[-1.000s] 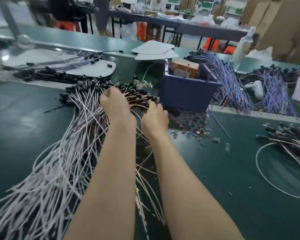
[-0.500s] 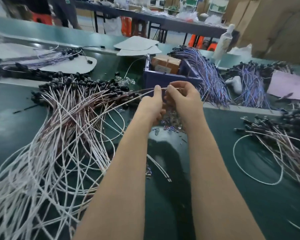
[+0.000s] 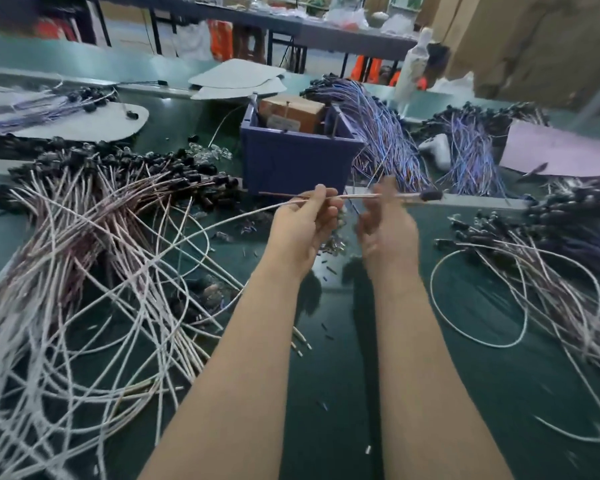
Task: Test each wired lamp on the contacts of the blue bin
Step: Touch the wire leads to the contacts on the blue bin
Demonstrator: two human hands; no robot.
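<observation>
A left hand (image 3: 303, 232) pinches the cord of a wired lamp (image 3: 431, 195), held level just in front of the blue bin (image 3: 297, 166) on a green table (image 3: 329, 393). The right hand (image 3: 388, 233) is at the cord too, but blur hides its grip.

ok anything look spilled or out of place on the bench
Small loose bits lie scattered on the green mat in front of the blue bin, like spilled parts; too small to identify. The white wire pile at left is tangled, loops crossing. Nothing looks broken.
</observation>
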